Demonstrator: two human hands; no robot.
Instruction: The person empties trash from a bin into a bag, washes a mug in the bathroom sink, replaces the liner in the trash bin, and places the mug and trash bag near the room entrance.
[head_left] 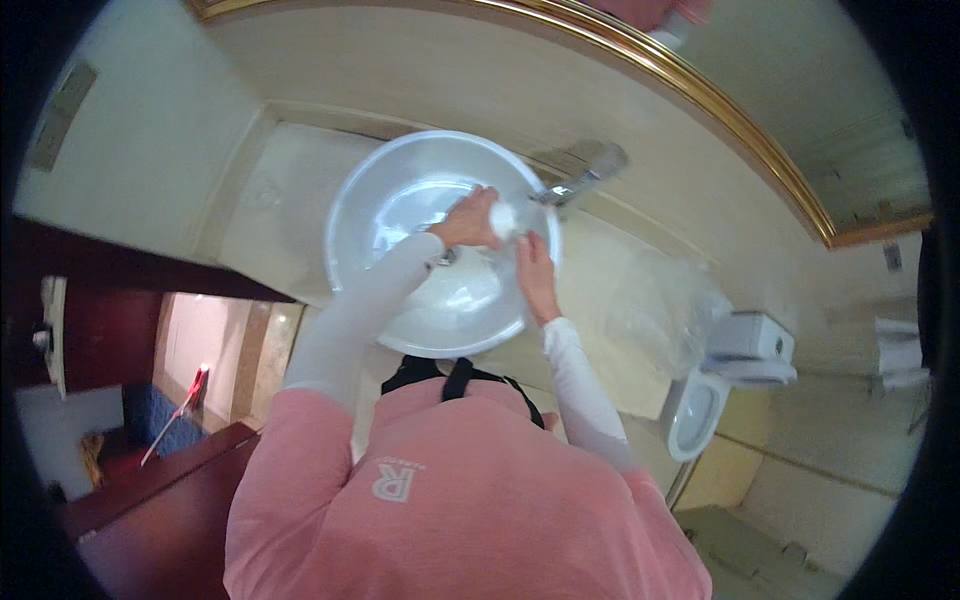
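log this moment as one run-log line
left hand: holds white cloth | right hand: on basin rim | faucet: behind

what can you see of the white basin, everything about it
The basin is a round white bowl, glossy like ceramic, sitting on top of a pale counter rather than sunk into it. Its inside is shiny with light reflections, and a drain shows near the bottom. A chrome tap reaches toward its far right rim. The left hand is inside it holding a small white wad; the right hand rests at the right rim. Whether water is running cannot be told.
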